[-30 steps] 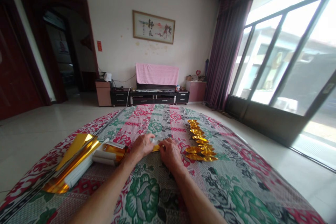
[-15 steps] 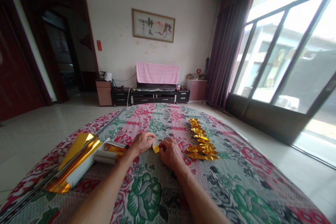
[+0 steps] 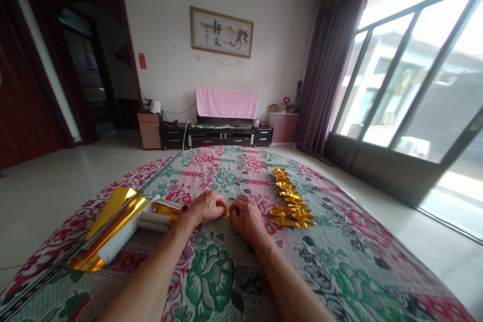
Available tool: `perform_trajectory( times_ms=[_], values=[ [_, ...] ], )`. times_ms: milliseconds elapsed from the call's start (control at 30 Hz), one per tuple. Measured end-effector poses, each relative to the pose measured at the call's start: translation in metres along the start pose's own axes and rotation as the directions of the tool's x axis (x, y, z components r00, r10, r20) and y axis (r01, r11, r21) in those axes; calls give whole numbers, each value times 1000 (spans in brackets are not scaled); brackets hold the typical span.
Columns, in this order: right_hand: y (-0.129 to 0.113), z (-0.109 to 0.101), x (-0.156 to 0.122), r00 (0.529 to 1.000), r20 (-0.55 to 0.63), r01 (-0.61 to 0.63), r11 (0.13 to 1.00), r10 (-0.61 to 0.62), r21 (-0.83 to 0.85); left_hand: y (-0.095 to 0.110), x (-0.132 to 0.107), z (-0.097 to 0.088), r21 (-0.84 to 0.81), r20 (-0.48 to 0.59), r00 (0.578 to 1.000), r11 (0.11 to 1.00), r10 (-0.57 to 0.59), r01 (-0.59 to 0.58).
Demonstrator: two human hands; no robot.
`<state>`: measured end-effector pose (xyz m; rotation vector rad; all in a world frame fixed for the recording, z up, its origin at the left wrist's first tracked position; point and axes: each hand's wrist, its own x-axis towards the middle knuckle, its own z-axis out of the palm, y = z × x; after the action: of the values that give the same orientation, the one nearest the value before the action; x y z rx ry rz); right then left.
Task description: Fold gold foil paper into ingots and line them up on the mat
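Between my two hands, low over the table's middle, is a small piece of gold foil paper [image 3: 227, 211]. My left hand [image 3: 208, 206] pinches its left side with the fingers closed. My right hand [image 3: 247, 216], also closed, grips its other side; most of the piece is hidden by the fingers. To the right lies a row of folded gold foil pieces [image 3: 289, 196], pointed at both ends and partly overlapping. Left of my left forearm are larger gold foil sheets [image 3: 121, 224], curled with white undersides, and a smaller stack of curled foil sheets [image 3: 156, 219] beside them.
A patterned cloth [image 3: 209, 276] with red and green flowers covers the round table. Beyond it stands a low black TV cabinet [image 3: 221, 140] with a pink cloth [image 3: 226, 102] over the screen. A purple curtain [image 3: 324, 75] and glazed doors are on the right.
My hands have drawn closer together around the foil piece, and less of its pale side shows. The view has tilted slightly. The other foil pieces lie as before.
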<state>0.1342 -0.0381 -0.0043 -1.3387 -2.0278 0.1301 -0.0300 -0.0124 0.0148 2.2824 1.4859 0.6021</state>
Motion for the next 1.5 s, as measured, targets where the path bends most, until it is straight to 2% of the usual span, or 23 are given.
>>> perform_trajectory(
  times_ms=[167,400,667,967,1200,1500],
  values=[
    [-1,-6,-2,996,56,73,996,-76,50,1,0,-2,5,17,1000,1000,12,-12],
    [3,-12,-2,986,120,99,985,-117,144,1,1,-4,-30,35,999,999,15,-14],
    [2,-13,1,977,164,107,978,-136,178,-3,4,0,-20,41,999,999,-31,32],
    [12,-13,1,961,201,149,969,-189,197,-6,5,1,-48,60,997,998,-46,49],
    [4,-11,2,976,159,121,978,-148,168,-11,7,3,-69,58,998,997,-15,19],
    [6,-10,8,974,191,92,985,-119,143,-9,7,2,-69,69,997,997,-22,27]
  ],
)
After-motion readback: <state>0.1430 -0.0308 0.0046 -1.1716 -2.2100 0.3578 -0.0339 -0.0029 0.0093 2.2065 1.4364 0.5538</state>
